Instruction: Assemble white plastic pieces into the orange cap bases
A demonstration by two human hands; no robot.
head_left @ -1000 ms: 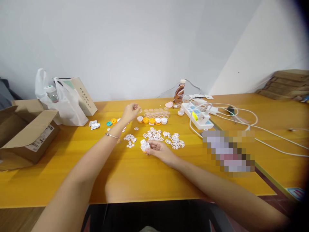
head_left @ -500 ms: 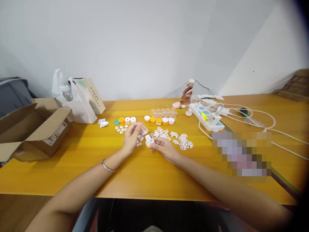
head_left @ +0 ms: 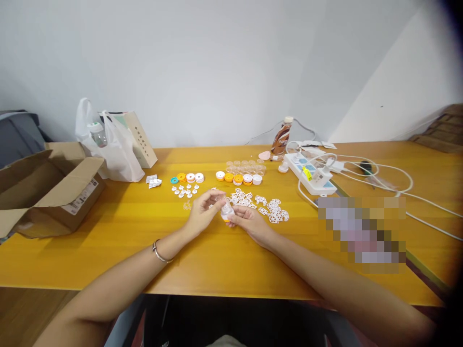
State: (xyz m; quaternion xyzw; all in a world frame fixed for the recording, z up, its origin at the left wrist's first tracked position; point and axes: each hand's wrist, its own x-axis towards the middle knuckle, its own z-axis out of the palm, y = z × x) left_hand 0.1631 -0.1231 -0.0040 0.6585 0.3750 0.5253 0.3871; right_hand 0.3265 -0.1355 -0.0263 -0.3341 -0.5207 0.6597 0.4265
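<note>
My left hand (head_left: pixel 205 211) is closed on a clear plastic cover (head_left: pixel 225 206), holding it against the top of a white base with an orange rim (head_left: pixel 227 218). That base is gripped by the fingertips of my right hand (head_left: pixel 250 222). The fingers partly hide the two parts. Beyond my hands lie white cut-out plastic discs (head_left: pixel 275 213) in loose heaps. Small white knobbed pieces (head_left: pixel 185 192) lie behind my left hand, with tiny clear pieces (head_left: pixel 187 205) nearer. Farther back are a row of white and orange round caps (head_left: pixel 238 178) and several clear cups (head_left: pixel 246 167).
An open cardboard box (head_left: pixel 72 193) and a white plastic bag (head_left: pixel 119 159) stand at the left. On the right are a power strip (head_left: pixel 311 176) with looping white cables and a brown drink bottle (head_left: pixel 282 137). Foil packets (head_left: pixel 155 182) lie left of the caps.
My left hand has moved right and slightly down, bringing the clear cover from beside the white base onto it. My right hand stays nearly in place with the base.
</note>
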